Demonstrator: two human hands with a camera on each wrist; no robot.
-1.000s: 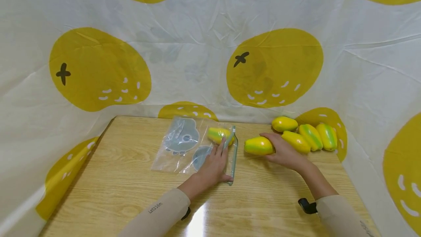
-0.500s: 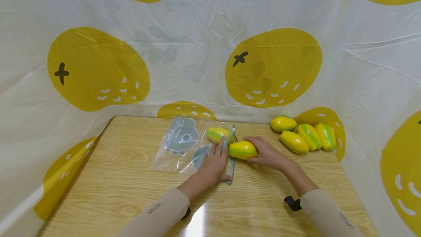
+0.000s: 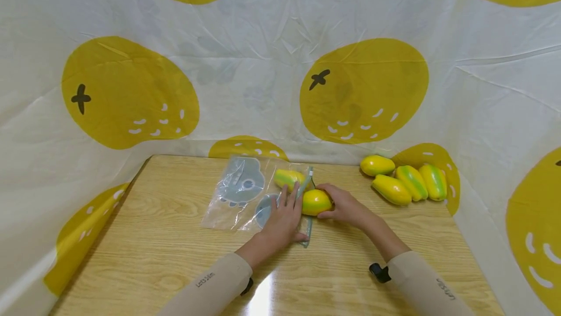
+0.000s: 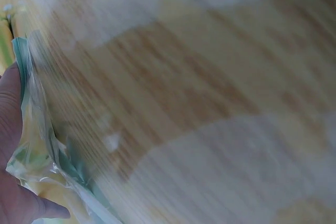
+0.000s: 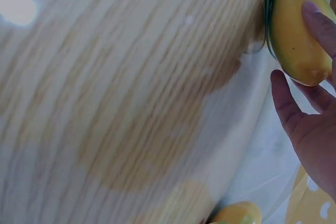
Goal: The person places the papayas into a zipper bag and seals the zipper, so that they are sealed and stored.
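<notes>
The bag (image 3: 240, 187) lies around an inner fruit (image 3: 287, 178); the left hand (image 3: 282, 222), fingers straight and spread, should keep its mouth lifted. At that mouth is the held fruit (image 3: 316, 203), clasped in the curled fingers of the right hand (image 3: 345, 207); best eased in end-first. A second ago it was nearer the pile (image 3: 392, 190).

One of the hands (image 4: 13, 199) against a green-edged clear bag (image 4: 40, 150)

Yellow-patterned white cloth (image 3: 250, 77) behind wooden table (image 3: 153, 243)
</notes>
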